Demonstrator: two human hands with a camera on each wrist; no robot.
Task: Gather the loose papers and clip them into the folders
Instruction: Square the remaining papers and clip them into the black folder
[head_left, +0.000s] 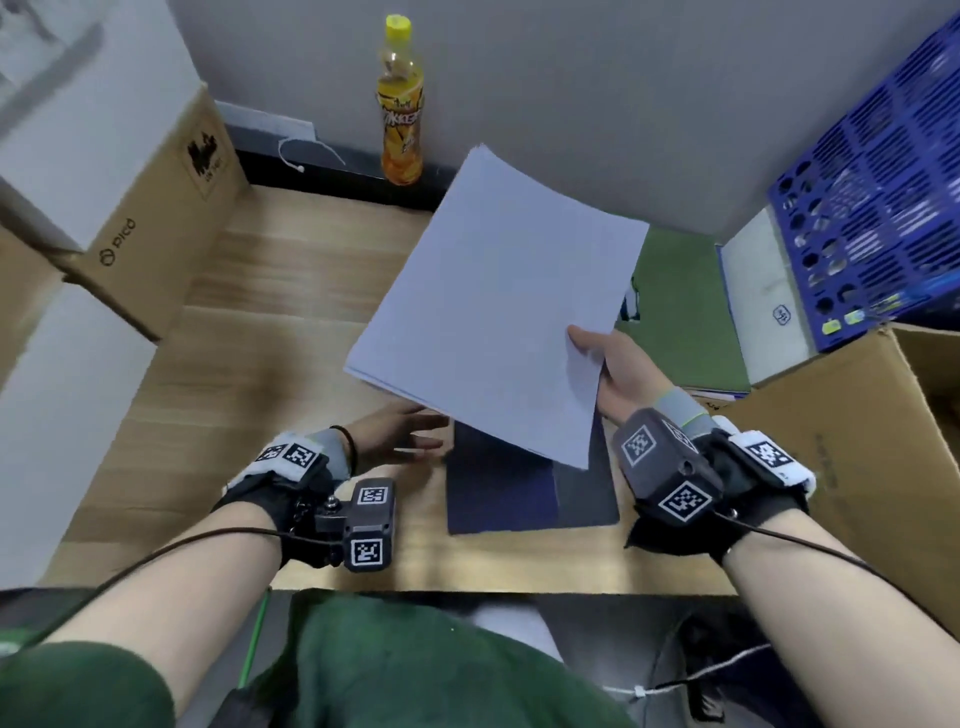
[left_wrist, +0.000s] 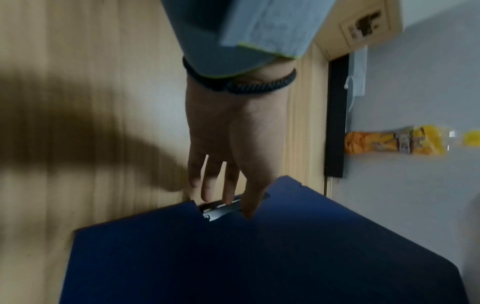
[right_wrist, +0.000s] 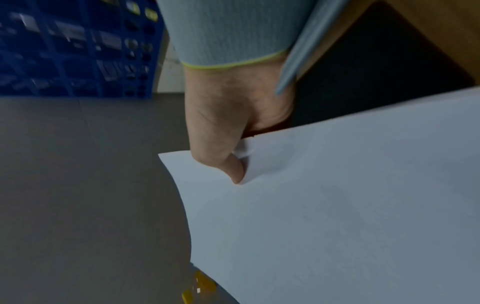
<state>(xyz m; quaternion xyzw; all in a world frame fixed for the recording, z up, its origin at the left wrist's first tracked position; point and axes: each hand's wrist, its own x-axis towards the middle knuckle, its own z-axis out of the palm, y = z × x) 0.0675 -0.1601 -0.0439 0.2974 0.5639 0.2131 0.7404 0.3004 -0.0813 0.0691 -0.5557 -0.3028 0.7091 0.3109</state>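
My right hand (head_left: 589, 351) holds a stack of white papers (head_left: 498, 301) by its right edge, tilted in the air above the table. In the right wrist view its thumb (right_wrist: 235, 172) presses on top of the papers (right_wrist: 337, 205); the fingers underneath are hidden. A dark blue folder (head_left: 498, 493) lies flat on the table below the stack. My left hand (head_left: 423, 431) reaches to the folder's left edge. In the left wrist view its straight fingers (left_wrist: 207, 185) touch the metal clip (left_wrist: 221, 211) set in a notch of the blue folder (left_wrist: 259, 257).
A green folder (head_left: 685, 322) lies at the back right, beside a blue plastic crate (head_left: 872, 208). A yellow drink bottle (head_left: 399, 104) stands against the wall. Cardboard boxes stand at the left (head_left: 156, 208) and right (head_left: 841, 457) of the wooden table (head_left: 260, 338).
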